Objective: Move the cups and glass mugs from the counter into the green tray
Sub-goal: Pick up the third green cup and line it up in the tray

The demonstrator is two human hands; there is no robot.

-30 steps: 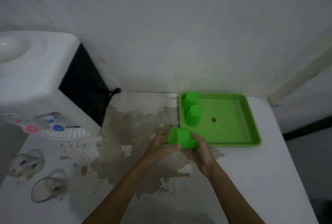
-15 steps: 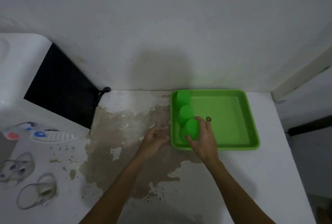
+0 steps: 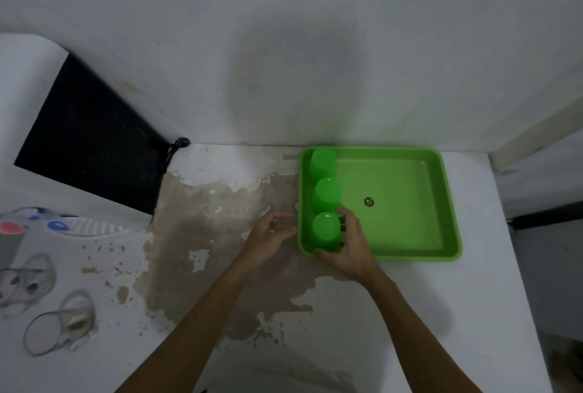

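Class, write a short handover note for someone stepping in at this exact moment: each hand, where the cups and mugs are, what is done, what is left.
Right hand: wrapped around the third green cup, upside down in the near-left corner of the green tray.
Left hand: empty, open, just outside the tray's left rim.
Done: three green cups in a row along the tray's left wall, with the far cup and middle cup.
Left: release the cup, then fetch the two glass mugs, one and the other, at the counter's far left.
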